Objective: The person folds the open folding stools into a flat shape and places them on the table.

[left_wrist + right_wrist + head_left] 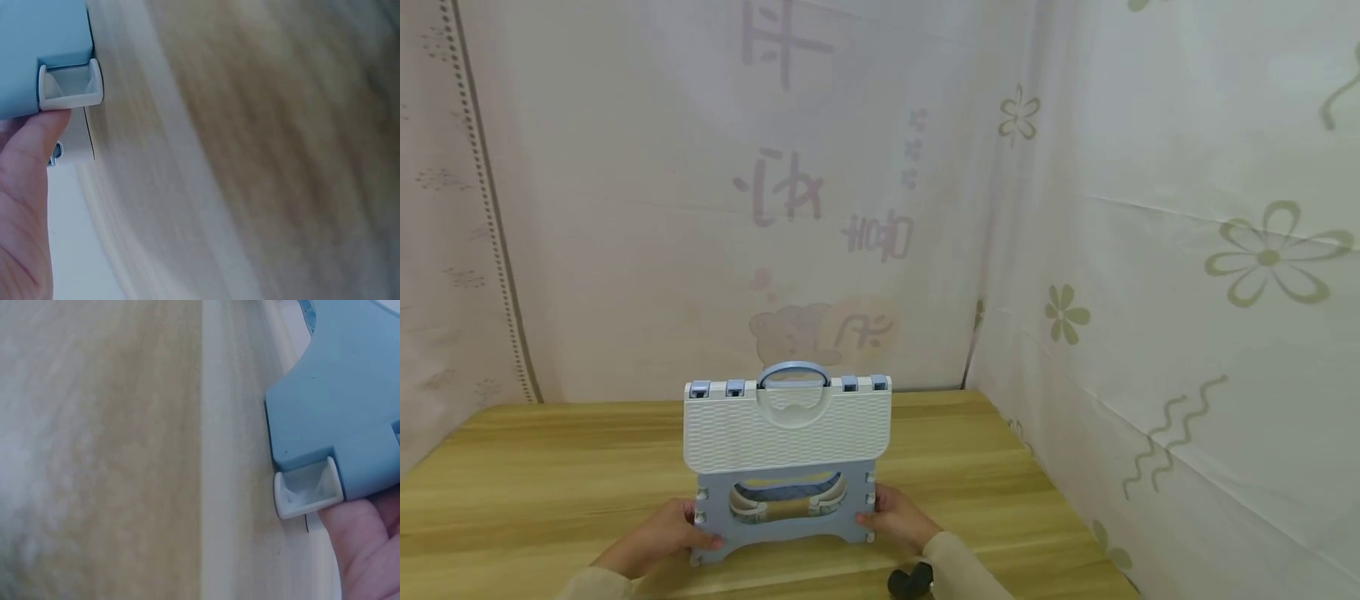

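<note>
A folding step stool (722, 433) with a white textured top and light blue legs stands on the wooden table, its top panel tilted down toward me. My left hand (658, 533) grips the left edge of the blue leg panel, thumb across the front. On the opposite edge, my right hand (904, 518) holds the same panel low down. A blue carry handle (793, 367) arches over the top edge. In the left wrist view, a finger touches a white hinge clip (75, 94) at the panel's corner. The right wrist view shows fingers against a similar white clip (309, 494).
A small black object (910, 581) lies on the wooden table (565, 450) near my right sleeve. Behind the table hangs a pale patterned curtain (640, 208), and another with flower prints (1150, 233) runs along the right side.
</note>
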### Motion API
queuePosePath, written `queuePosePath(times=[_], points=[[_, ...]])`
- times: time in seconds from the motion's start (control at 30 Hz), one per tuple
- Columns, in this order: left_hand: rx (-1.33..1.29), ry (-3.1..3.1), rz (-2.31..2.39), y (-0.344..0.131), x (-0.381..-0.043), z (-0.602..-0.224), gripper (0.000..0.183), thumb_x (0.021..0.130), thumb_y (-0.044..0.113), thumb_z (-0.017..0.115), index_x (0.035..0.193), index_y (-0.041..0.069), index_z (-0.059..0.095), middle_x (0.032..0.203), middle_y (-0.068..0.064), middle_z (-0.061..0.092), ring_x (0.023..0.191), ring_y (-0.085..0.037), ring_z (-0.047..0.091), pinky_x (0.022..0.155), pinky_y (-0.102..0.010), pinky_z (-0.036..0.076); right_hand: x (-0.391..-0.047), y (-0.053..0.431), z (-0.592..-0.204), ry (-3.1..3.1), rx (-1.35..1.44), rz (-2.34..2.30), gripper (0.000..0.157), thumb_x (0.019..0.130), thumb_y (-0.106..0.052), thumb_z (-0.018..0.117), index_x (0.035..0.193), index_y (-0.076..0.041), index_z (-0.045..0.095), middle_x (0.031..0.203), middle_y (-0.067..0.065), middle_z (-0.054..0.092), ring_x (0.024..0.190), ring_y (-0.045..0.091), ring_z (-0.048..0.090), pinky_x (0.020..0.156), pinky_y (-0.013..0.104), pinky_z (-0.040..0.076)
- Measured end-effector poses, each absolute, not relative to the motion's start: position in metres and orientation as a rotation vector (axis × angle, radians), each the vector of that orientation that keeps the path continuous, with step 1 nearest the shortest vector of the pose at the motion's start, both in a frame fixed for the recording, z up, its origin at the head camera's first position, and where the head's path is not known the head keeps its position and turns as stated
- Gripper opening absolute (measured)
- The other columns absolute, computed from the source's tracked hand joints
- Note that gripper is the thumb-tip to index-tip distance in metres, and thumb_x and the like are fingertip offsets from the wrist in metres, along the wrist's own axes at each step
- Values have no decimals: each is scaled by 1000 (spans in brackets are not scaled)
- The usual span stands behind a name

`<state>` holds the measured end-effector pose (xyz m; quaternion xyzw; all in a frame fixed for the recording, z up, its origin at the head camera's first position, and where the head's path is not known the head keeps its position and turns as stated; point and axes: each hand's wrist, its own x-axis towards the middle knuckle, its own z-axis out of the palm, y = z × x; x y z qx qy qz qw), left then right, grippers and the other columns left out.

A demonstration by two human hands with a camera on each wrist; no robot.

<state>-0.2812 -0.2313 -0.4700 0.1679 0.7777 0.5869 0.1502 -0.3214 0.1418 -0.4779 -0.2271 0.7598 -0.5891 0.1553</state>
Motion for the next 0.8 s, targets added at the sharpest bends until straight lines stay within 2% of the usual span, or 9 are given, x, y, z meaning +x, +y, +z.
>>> queuePosePath(times=[0.23, 0.8], points=[[448, 2318, 1638, -227, -282, -466, 49, 78, 8, 79, 110, -22, 55, 106, -29, 67, 96, -32, 66, 82, -43, 55, -321, 143, -475, 2186, -639, -1676, 48, 90, 3, 61, 133, 15, 44, 128, 27, 58, 119, 35, 56, 100, 45, 45], [404, 2337, 1593, -230, -284, -469, 47, 79, 8, 78, 112, -20, 57, 107, -27, 68, 97, -29, 65, 81, -42, 55, -319, 140, -475, 2152, -650, -1709, 48, 90, 3, 61, 133, 16, 43, 129, 28, 57, 119, 35, 56, 101, 46, 44]])
